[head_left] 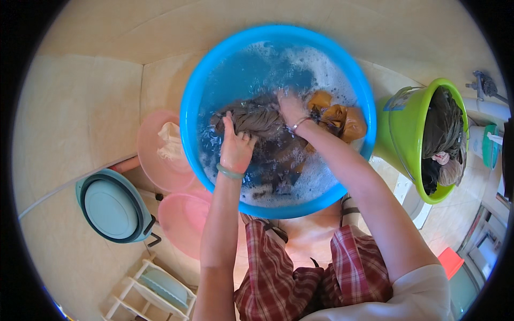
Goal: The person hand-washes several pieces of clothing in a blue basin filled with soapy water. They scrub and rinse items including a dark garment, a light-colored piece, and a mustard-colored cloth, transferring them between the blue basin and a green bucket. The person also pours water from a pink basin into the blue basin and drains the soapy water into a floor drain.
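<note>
A large round blue basin (188, 115) holds soapy water with foam along its right and lower parts. In the middle of it lies a wet dark brown cloth (251, 119), bunched lengthwise. My left hand (236, 150), with a green bangle at the wrist, grips the near left part of this cloth, thumb up and fingers curled. At the cloth's right end my right hand (292, 109) is closed on it, fingers partly hidden. An orange-brown cloth (342, 120) floats beside my right wrist. More dark fabric (281, 166) lies in the water below.
A green bucket (399, 134) full of dark clothes stands at the right. Left of the basin are two pink basins (150, 131), one holding pale cloth, and a blue-grey collapsible basin (110, 208). A white rack (128, 297) sits lower left. Tiled walls rise behind.
</note>
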### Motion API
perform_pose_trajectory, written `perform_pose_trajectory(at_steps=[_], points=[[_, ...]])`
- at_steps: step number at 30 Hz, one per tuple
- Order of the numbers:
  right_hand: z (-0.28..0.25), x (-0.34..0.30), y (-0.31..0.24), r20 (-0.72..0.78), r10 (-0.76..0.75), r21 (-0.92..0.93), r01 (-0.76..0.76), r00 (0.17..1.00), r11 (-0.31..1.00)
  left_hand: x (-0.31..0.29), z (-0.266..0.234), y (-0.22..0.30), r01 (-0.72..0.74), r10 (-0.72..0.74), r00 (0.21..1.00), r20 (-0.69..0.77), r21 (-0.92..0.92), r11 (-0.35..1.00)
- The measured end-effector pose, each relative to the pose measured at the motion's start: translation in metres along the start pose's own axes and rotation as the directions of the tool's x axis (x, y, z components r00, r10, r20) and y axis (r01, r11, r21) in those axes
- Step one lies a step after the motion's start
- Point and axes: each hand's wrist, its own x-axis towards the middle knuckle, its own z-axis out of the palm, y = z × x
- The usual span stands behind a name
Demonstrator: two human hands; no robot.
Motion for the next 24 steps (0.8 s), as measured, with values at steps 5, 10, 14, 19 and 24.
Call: perform_pose_trajectory(at_steps=[5,10,14,19,24], points=[[-0.048,-0.030,-0.069,-0.318,-0.062,0.396,0.192,0.946,0.898,0.005,-0.005,0.009,0.001,0.005,0.995,0.101,-0.060,0.998],[-0.106,-0.092,-0.123,-0.428,-0.443,0.363,0.599,0.788,0.714,-0.029,0.077,0.033,0.027,-0.015,0.998,0.065,-0.179,0.984],[-0.115,-0.106,-0.158,-0.520,-0.565,0.253,0.748,0.640,0.614,-0.009,0.015,0.055,0.418,-0.251,0.789,0.561,-0.190,0.888],[-0.112,-0.088,-0.162,-0.622,-0.563,0.098,0.767,0.544,0.634,-0.008,0.022,0.048,0.321,-0.123,0.824,0.552,-0.277,0.906],[-0.107,-0.060,-0.151,-0.693,-0.444,0.286,0.782,0.568,0.553,-0.019,0.031,0.032,0.031,0.031,0.967,0.251,-0.240,0.970]])
